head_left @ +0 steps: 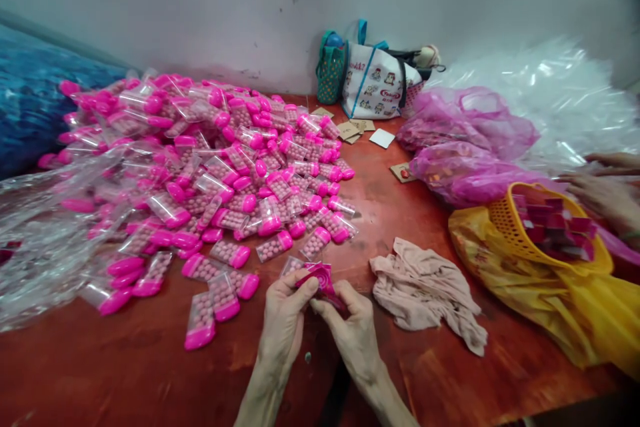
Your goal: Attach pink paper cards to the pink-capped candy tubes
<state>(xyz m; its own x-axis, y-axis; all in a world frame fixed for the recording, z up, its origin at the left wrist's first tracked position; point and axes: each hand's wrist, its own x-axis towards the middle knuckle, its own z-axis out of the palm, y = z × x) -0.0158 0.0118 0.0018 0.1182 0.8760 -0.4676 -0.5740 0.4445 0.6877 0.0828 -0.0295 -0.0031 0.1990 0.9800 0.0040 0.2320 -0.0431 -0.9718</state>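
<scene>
Both of my hands pinch a small magenta printed piece point(321, 275) with a pale swirl on it, like a folded card. My left hand point(284, 310) has its thumb on the left side of the piece, and my right hand point(353, 320) grips the right side. Just behind my left fingers lies a clear container point(291, 266), partly hidden. Beyond and to the left spreads a large heap of clear flat containers point(220, 167) with bright pink caps, filled with small pink balls. Several of them lie loose near my left hand.
A crumpled beige cloth point(425, 287) lies right of my hands. Further right, a yellow basket point(515, 227) holds magenta pieces, beside pink plastic bags point(465, 127). Another person's hand point(607, 197) reaches in there. A white bag point(375, 80) stands against the wall; clear plastic point(55, 233) lies left.
</scene>
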